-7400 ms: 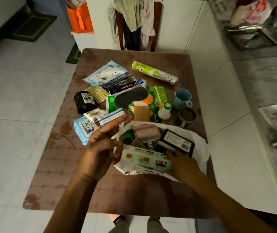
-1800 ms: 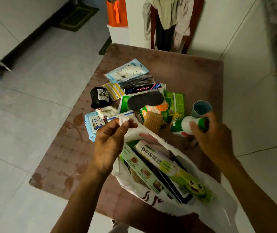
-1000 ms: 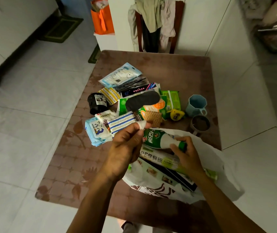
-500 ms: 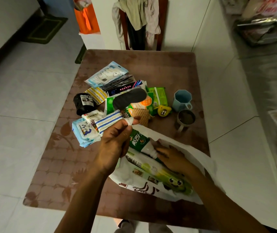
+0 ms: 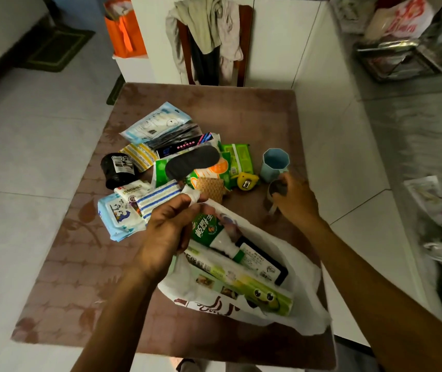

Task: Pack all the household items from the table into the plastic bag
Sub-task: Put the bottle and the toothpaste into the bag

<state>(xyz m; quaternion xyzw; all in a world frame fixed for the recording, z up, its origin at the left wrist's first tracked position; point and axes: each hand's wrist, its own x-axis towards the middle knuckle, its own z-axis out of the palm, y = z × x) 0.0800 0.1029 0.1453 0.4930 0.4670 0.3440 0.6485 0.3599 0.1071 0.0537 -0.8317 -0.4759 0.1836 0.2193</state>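
A white plastic bag [image 5: 303,299] lies open on the brown table [image 5: 241,108]. My left hand [image 5: 167,232] pinches the bag's upper rim and holds it open. Inside lie a green-labelled bottle [image 5: 209,232], a green cling-film box [image 5: 241,285] and a black flat pack [image 5: 262,261]. My right hand [image 5: 295,200] is closed around a grey mug [image 5: 274,193], just right of the bag's mouth. Behind it stands a blue cup [image 5: 274,162]. A yellow tape measure [image 5: 246,181], green packets [image 5: 237,157], a black insole [image 5: 191,162] and wipes [image 5: 117,218] lie in a pile.
A black roll [image 5: 116,170], a mask pack [image 5: 158,123] and striped packets [image 5: 140,155] sit at the pile's left. A chair draped with clothes [image 5: 209,36] stands behind the table. A cluttered counter [image 5: 415,103] runs along the right. An orange bag [image 5: 124,33] stands at the back left.
My right hand has let go of the green bottle, which now lies in the bag, and has moved up and right to close on the grey mug. My left hand still holds the bag's rim.
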